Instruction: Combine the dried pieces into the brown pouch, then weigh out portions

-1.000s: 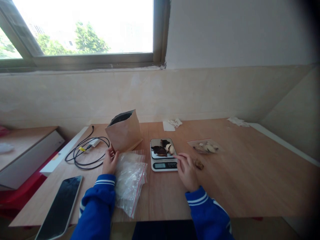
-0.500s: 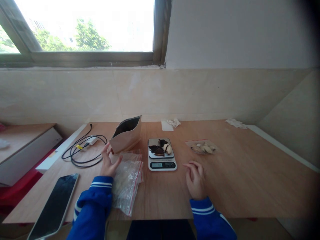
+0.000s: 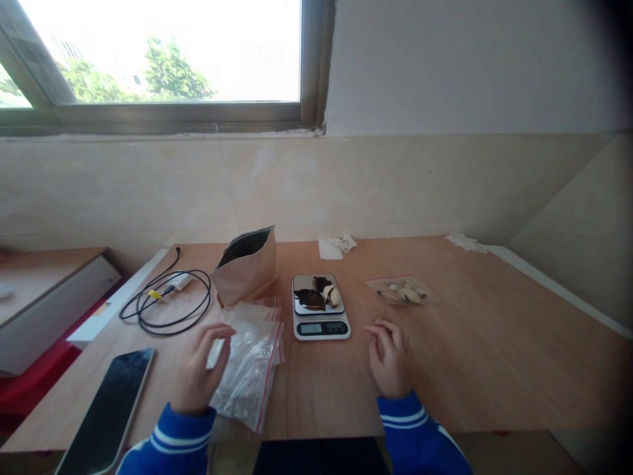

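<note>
A small white kitchen scale (image 3: 320, 316) sits mid-table with dark and pale dried pieces (image 3: 316, 294) on its pan. My right hand (image 3: 388, 356) rests on the wood just right of the scale, fingers loosely curled, holding nothing that shows. My left hand (image 3: 200, 369) hovers over a pile of clear zip bags with red seals (image 3: 248, 359), fingers bent above the top bag. Behind the pile an open brown paper pouch (image 3: 246, 266) leans to the right. A filled zip bag of pale pieces (image 3: 401, 290) lies right of the scale.
A dark phone (image 3: 111, 409) lies at the front left edge of the wooden table (image 3: 494, 356). A coiled black cable with a white charger (image 3: 165, 300) sits at the back left. Crumpled white tissues (image 3: 337, 245) lie by the wall. A lower side unit (image 3: 44, 297) stands to the left.
My left hand let go of the brown pouch and drew back over the zip bags. My right hand pulled away from the scale to the table. The small brown lump beside it is gone from view.
</note>
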Demonstrator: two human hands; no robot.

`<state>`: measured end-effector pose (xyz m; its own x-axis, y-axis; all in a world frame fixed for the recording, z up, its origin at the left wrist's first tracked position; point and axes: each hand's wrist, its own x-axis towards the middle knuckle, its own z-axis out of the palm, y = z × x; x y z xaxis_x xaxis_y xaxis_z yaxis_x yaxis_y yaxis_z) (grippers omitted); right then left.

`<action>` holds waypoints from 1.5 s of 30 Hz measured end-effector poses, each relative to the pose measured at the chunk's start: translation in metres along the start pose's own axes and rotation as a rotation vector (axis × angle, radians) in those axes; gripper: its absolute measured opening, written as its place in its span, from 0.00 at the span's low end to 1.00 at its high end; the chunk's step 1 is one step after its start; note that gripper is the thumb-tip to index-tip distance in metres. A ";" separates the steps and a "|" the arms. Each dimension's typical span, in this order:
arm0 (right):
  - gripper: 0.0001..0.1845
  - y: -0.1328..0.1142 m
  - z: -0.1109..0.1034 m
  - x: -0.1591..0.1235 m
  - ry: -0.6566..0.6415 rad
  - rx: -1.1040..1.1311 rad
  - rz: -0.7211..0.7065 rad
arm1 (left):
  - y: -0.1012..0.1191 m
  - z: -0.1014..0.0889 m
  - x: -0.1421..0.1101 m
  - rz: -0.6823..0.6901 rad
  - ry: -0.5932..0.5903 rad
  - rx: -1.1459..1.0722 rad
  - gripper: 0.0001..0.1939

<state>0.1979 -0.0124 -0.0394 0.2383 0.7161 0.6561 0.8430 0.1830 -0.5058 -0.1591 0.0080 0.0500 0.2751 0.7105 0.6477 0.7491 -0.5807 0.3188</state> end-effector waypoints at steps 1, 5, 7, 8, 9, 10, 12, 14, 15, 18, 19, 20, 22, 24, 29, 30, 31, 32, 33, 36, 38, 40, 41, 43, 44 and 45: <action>0.13 0.000 0.000 0.000 -0.002 0.001 -0.003 | 0.006 0.001 -0.005 0.038 -0.164 -0.008 0.14; 0.13 -0.002 -0.003 0.001 -0.010 0.005 -0.006 | 0.016 0.024 -0.021 0.073 -0.406 0.030 0.24; 0.13 -0.004 -0.005 0.001 -0.025 0.027 -0.005 | 0.015 0.036 -0.025 0.041 -0.429 0.049 0.21; 0.13 -0.007 -0.005 0.001 -0.036 0.045 -0.008 | 0.014 0.040 -0.025 0.023 -0.429 0.061 0.19; 0.13 -0.011 -0.006 -0.001 -0.052 0.066 -0.011 | 0.014 0.043 -0.025 0.012 -0.424 0.070 0.17; 0.12 -0.017 -0.006 -0.003 -0.073 0.094 -0.012 | 0.014 0.044 -0.023 0.005 -0.411 0.076 0.14; 0.11 -0.033 -0.007 -0.009 -0.133 0.173 -0.004 | 0.017 0.042 -0.018 0.000 -0.375 0.068 0.10; 0.10 -0.056 -0.008 -0.016 -0.213 0.286 0.029 | 0.025 0.036 -0.011 0.009 -0.316 0.030 0.08; 0.10 -0.069 -0.008 -0.019 -0.257 0.348 0.060 | 0.031 0.033 -0.007 0.019 -0.281 0.000 0.08; 0.11 -0.108 -0.009 -0.018 -0.389 0.540 0.169 | 0.053 0.025 0.003 0.069 -0.195 -0.123 0.13; 0.12 -0.119 -0.009 -0.015 -0.435 0.612 0.196 | 0.060 0.024 0.006 0.079 -0.185 -0.168 0.15; 0.13 -0.127 -0.008 -0.010 -0.479 0.676 0.216 | 0.067 0.023 0.007 0.078 -0.169 -0.212 0.16; 0.15 -0.136 -0.006 0.001 -0.544 0.762 0.242 | 0.077 0.025 0.009 0.045 -0.128 -0.291 0.15; 0.18 -0.136 -0.006 0.012 -0.557 0.789 0.273 | 0.080 0.029 0.010 -0.029 -0.028 -0.359 0.11; 0.19 -0.120 -0.020 0.025 -0.540 0.757 0.359 | 0.071 0.038 0.023 -0.259 0.239 -0.468 0.05; 0.18 -0.119 -0.025 0.026 -0.569 0.753 0.325 | 0.067 0.041 0.028 -0.283 0.241 -0.501 0.05; 0.17 -0.117 -0.030 0.026 -0.598 0.750 0.274 | 0.065 0.043 0.033 -0.304 0.239 -0.538 0.05; 0.16 -0.116 -0.033 0.027 -0.615 0.741 0.217 | 0.062 0.047 0.039 -0.323 0.244 -0.568 0.06; 0.16 -0.114 -0.035 0.028 -0.606 0.722 0.164 | 0.059 0.051 0.044 -0.336 0.260 -0.591 0.07; 0.16 -0.100 -0.024 0.036 -0.418 0.582 0.090 | 0.051 0.071 0.058 -0.334 0.387 -0.586 0.07; 0.14 -0.083 -0.008 0.045 -0.266 0.447 0.072 | 0.045 0.090 0.064 -0.316 0.516 -0.523 0.08; 0.14 -0.063 0.009 0.056 -0.156 0.300 0.057 | 0.040 0.109 0.064 -0.313 0.593 -0.495 0.09; 0.14 -0.055 0.017 0.061 -0.125 0.229 0.049 | 0.038 0.118 0.063 -0.326 0.598 -0.494 0.09; 0.15 -0.041 0.030 0.070 -0.099 0.096 0.036 | 0.033 0.132 0.058 -0.336 0.575 -0.496 0.11; 0.17 -0.037 0.036 0.073 -0.100 0.039 0.033 | 0.031 0.137 0.054 -0.327 0.560 -0.501 0.13; 0.18 -0.035 0.041 0.075 -0.109 -0.011 0.034 | 0.029 0.140 0.051 -0.314 0.550 -0.507 0.14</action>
<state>0.1666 0.0632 0.0046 0.2134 0.7908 0.5737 0.8406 0.1507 -0.5203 -0.0388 0.0830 -0.0048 -0.3367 0.6500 0.6813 0.3413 -0.5901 0.7316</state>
